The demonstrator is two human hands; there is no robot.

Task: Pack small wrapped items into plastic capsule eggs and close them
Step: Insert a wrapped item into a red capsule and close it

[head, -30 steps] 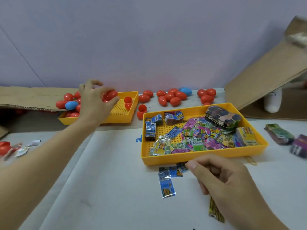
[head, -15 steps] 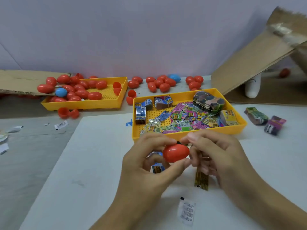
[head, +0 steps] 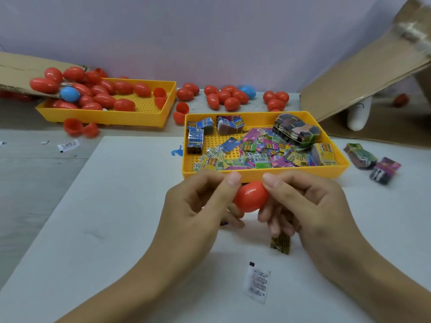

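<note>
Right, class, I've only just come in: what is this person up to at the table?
A person is packing toy capsules. Both hands, left hand and right hand, grip one red egg above the white sheet; it looks closed. Behind it a yellow tray holds small wrapped packets, and another tray further back holds more red eggs. A white sachet lies loose nearby.

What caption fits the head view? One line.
Both hands, left and right, grip a red capsule egg before the wrapper tray.
</note>
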